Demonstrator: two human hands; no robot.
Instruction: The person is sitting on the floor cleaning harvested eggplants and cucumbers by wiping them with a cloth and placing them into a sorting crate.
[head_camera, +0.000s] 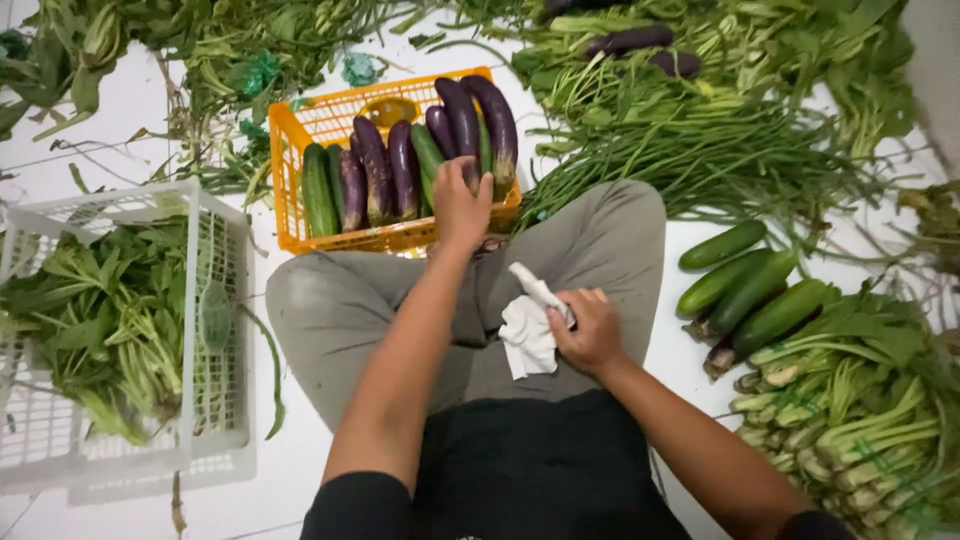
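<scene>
At the crate's (300, 130) near edge, your left hand (461, 207) closes its fingers around the end of an eggplant (464, 120), which lies in a row with other eggplants and cucumbers (319, 188). Your right hand (590, 330) grips a white cloth (525, 335) over your lap, bunched as if for wiping. More cucumbers (745, 290) lie on the floor at your right; a white basket (215, 300) of greens sits left.

Black short-sleeved top, grey-green trousers; forearms bare, no rings or watch visible.
</scene>
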